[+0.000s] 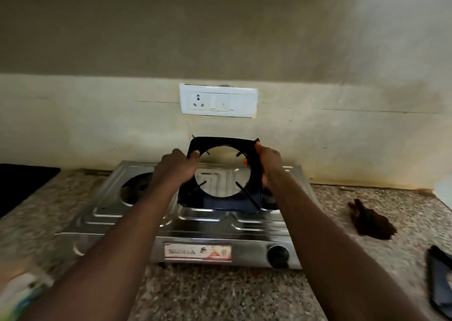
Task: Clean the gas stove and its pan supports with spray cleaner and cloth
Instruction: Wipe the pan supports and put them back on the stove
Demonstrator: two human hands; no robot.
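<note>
Head view: I hold the black pan support (221, 141) tipped up on edge over the middle of the gas stove (200, 225), its open ring facing me and its top edge toward twelve o'clock. I cannot tell whether its bottom edge rests on the steel or hangs just above it. My left hand (179, 168) is curled round the frame's nine o'clock side near the upper corner. My right hand (267, 160) is wrapped round the three o'clock side, so both hands clamp the outer rim and neither is spread.

I judge the support to be stiff enamelled metal, with some weight and no give. It is probably greasy too, so it could slide in a loose hold. The thin prongs pointing into the ring are a poor place to grip — the flat outer frame, one hand on each side, is the safer hold.

A dark cloth (371, 220) lies on the granite counter (220, 296) at three o'clock from the stove, well apart from it. I cannot make out a spray bottle
</note>
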